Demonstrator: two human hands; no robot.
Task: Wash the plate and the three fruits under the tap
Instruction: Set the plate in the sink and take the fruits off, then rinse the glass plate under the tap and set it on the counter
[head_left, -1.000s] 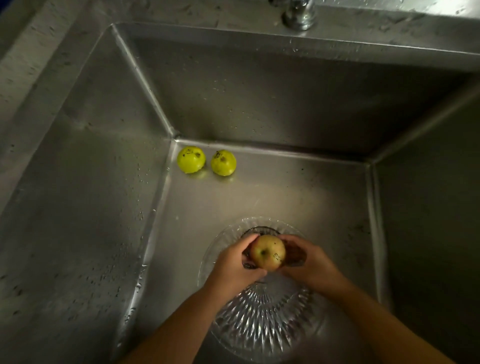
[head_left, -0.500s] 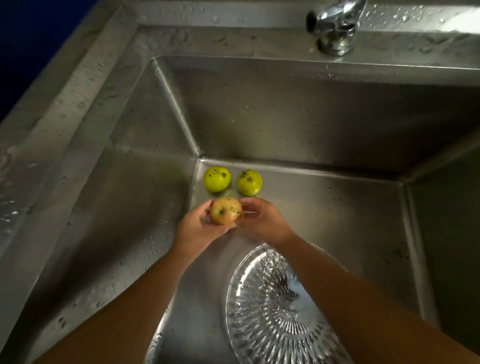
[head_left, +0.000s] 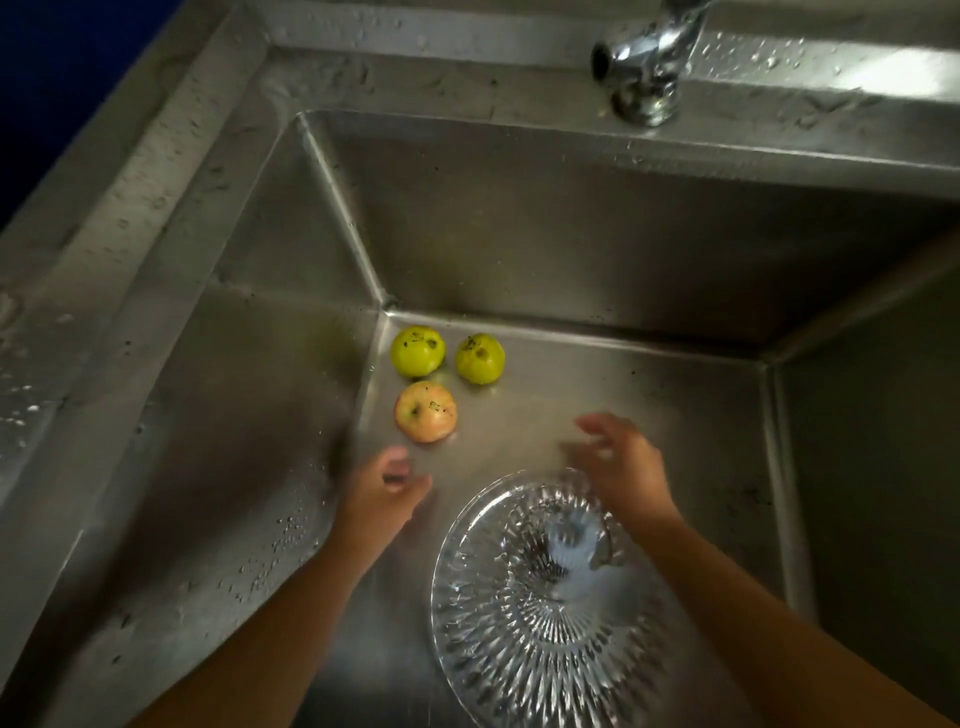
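Three fruits lie in the far left corner of the steel sink (head_left: 571, 249): two green ones (head_left: 418, 351) (head_left: 480, 358) side by side and a yellow-pink apple (head_left: 426, 411) just in front of them, all flecked with dark specks. A clear ribbed glass plate (head_left: 524, 613) lies flat on the sink floor nearer to me. My left hand (head_left: 382, 493) hovers empty below the apple, fingers loosely curled. My right hand (head_left: 621, 467) is open, fingers spread, over the plate's far rim. Neither hand touches a fruit.
The chrome tap (head_left: 644, 67) stands on the back ledge at the upper right, with no water visible from it. Water drops sit on the left sink wall and the ledge. A drain shows dimly through the plate.
Both hands carried the apple from above the plate to the far left corner, set it down by the two green fruits and drew back empty.
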